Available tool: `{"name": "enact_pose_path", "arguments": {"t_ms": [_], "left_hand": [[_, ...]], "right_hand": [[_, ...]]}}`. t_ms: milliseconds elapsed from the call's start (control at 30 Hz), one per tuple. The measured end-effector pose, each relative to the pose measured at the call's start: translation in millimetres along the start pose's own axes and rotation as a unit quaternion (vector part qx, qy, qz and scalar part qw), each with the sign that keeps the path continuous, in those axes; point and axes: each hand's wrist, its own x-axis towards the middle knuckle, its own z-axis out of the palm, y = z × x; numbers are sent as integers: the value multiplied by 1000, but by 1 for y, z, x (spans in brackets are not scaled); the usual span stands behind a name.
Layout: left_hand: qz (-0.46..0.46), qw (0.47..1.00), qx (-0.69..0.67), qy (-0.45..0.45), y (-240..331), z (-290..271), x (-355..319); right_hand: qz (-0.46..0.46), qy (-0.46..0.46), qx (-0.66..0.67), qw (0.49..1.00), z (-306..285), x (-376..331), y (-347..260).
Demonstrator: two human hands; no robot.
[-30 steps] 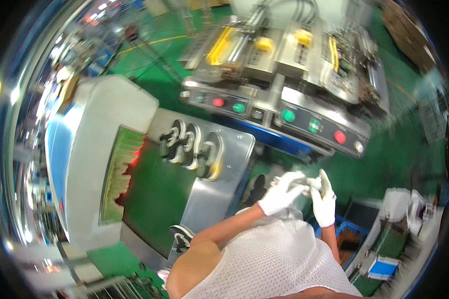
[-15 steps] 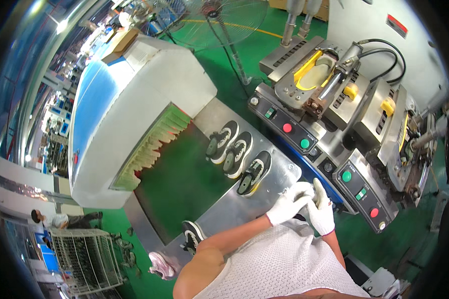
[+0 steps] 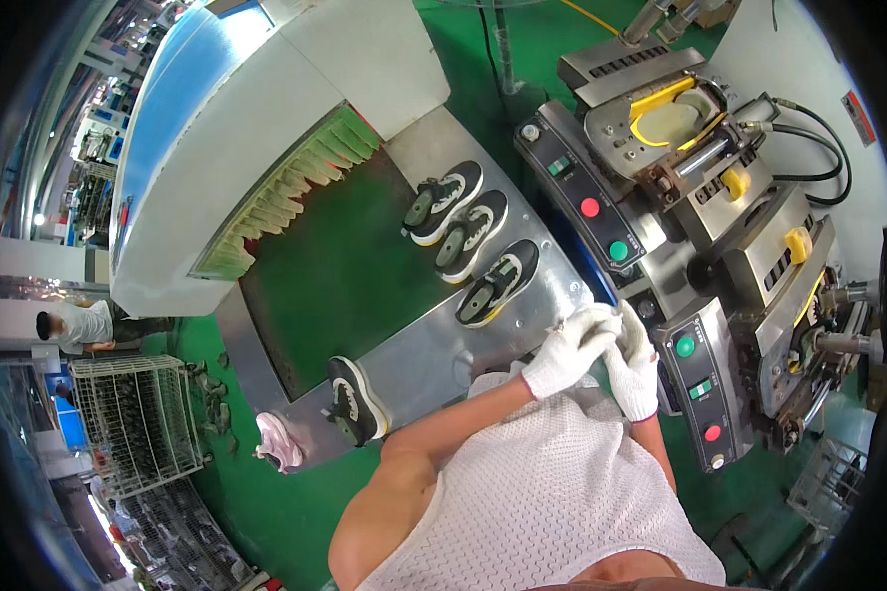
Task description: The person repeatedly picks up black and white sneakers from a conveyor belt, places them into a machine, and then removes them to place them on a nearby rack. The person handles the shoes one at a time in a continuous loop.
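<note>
While the left hand (image 3: 570, 355) and right hand (image 3: 632, 374) meet just off the right end of the metal table (image 3: 419, 361), gloves together, I can't tell whether anything's pinched between them! Closest by, on that table, sits the dark shoe (image 3: 500, 284), last of three in line. Watch the left elbow (image 3: 407, 458): swinging back carelessly, it could knock the lone shoe (image 3: 355, 402) off the table's near edge. Against half a second ago, the view's swung, revealing more of that lone shoe; the hands stay together.
</note>
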Motion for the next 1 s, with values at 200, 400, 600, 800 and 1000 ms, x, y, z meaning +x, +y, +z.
{"name": "enact_pose_path", "arguments": {"t_ms": [200,400,600,800,1000], "left_hand": [[-80,994,-52,62,2,-39,11],[-80,995,-48,21,7,-51,21],[-86,992,-82,-41,11,-25,28],[-101,988,-83,-82,9,-6,28],[-113,987,-69,-89,11,9,21]], "right_hand": [[66,5,80,995,19,5,-18],[74,38,-11,996,-6,-16,-20],[90,179,-23,979,-28,-51,-14],[36,352,121,927,-70,-75,2],[-6,505,102,857,-142,-84,19]]}}
